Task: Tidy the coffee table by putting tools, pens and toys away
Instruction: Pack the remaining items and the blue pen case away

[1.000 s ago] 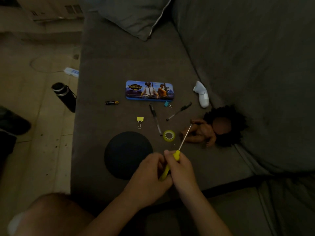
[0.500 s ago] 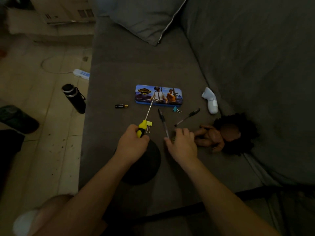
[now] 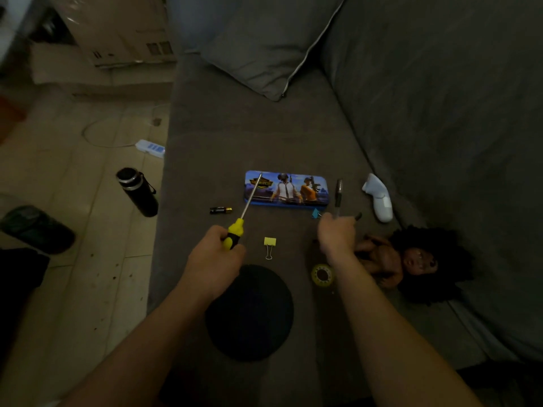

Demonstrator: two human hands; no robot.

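Left grip (image 3: 214, 259): screwdriver (image 3: 234, 232); right grip (image 3: 335, 237): pen (image 3: 338, 195)

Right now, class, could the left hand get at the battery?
Probably yes: the battery lies bare just beyond the left hand, nothing between them. But that hand grips the screwdriver, so grasping would be awkward.

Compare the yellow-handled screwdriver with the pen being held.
The screwdriver is gripped in the left hand, the pen in the right hand. The screwdriver has a yellow-and-black handle and bare metal shaft; the pen is dark. The screwdriver's shaft overlaps the pencil case in view; the pen shows right of it. Both point away from the person.
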